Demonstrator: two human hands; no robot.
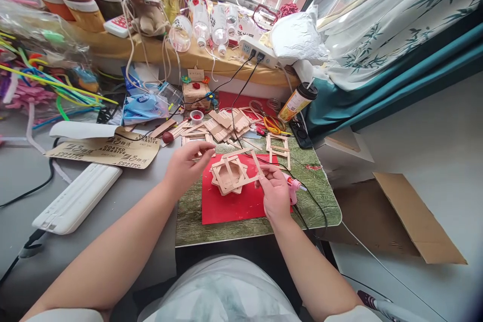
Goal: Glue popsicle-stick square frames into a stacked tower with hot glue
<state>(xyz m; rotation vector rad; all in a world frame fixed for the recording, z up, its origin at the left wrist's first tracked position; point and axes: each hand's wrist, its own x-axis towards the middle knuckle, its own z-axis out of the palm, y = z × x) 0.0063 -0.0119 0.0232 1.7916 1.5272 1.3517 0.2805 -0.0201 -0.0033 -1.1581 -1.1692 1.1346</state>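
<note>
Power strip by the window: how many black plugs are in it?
2: the left plug near the middle of the power strip, and the right plug beside it, nearer the white package. No others show.

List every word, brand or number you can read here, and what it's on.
"COATED ABRASIVE": brown sheet, repeated
"GRIT 240" (small, probable): same sheet
Too small or blurred to read: print on the blue packet, drink cup, clear bottles, small card.
</note>
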